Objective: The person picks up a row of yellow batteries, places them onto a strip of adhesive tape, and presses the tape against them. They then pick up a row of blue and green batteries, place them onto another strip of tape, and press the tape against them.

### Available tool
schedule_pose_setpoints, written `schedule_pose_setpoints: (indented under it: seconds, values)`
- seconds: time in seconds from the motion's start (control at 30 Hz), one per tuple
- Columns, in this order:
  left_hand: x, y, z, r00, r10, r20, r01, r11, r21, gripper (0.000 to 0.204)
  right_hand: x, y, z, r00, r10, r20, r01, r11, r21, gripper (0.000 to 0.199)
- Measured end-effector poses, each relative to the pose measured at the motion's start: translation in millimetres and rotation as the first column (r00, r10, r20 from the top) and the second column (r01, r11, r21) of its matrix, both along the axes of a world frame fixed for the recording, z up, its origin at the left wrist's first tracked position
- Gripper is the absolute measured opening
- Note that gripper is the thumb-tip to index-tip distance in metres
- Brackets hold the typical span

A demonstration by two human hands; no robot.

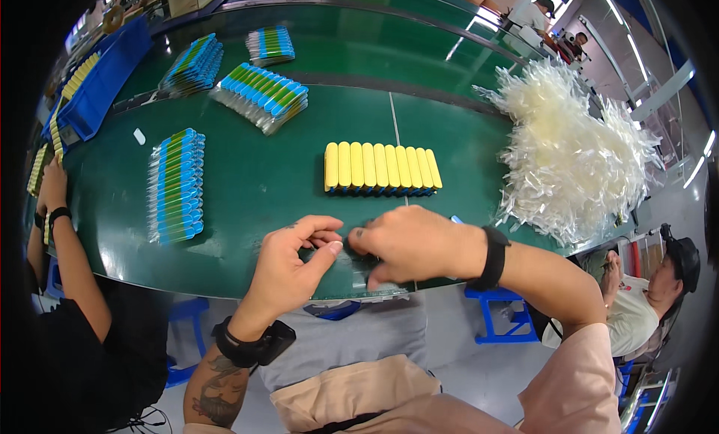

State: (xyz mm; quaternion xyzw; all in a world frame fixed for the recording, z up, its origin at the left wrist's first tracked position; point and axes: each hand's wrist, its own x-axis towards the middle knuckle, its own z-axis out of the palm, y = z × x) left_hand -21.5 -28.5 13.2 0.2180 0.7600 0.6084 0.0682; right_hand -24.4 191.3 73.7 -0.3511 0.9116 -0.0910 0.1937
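Observation:
My left hand is over the near edge of the green table, with its fingers curled and its thumb bent in toward them. Whatever it may be pinching is hidden or too small to name. My right hand faces it from the right, fingers bent downward and blurred by motion, so their grip is unclear. A faint smear shows on the dark surface between the two hands. Just beyond them, a row of yellow round-ended strips stands side by side, with dark and blue parts showing along its lower edge.
Blue-and-green strips in clear sleeves lie in stacks at left and in further stacks behind. A big heap of clear plastic sleeves fills the right. A blue bin stands far left, near a co-worker's hands. Another person sits at right.

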Motion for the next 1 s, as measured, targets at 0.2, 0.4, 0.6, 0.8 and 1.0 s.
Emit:
schedule_pose_setpoints:
  seconds: [0.2, 0.4, 0.6, 0.8, 1.0]
  values:
    - [3.3, -7.0, -1.4, 1.0, 0.004, 0.013, -0.005, 0.999, 0.048, 0.023, 16.1, 2.4, -8.8, 0.993, -0.083, -0.078, 0.061, 0.966, -0.251, 0.014]
    - [3.8, -3.8, -2.8, 0.999, 0.002, 0.033, -0.005, 0.996, 0.091, 0.024, 28.9, 14.1, -12.6, 0.923, -0.088, -0.374, -0.01, 0.968, -0.252, 0.008]
    - [10.5, -5.1, 2.9, 0.991, -0.028, -0.128, 0.034, 0.998, 0.045, 0.022, 63.6, 110.8, 74.7, 0.553, -0.591, -0.587, 0.211, 0.781, -0.587, 0.007]
    - [8.9, -8.1, -5.1, 0.986, -0.025, -0.167, 0.021, 0.999, -0.027, 0.027, 88.7, 220.1, 251.2, -0.006, -0.802, -0.597, 0.188, 0.585, -0.789, 0.013]
    - [10.9, -11.8, 5.6, 0.986, 0.01, -0.167, -0.018, 0.999, -0.047, 0.028, 59.3, 289.6, 247.5, -0.093, -0.039, -0.995, 0.551, 0.83, -0.083, 0.009]
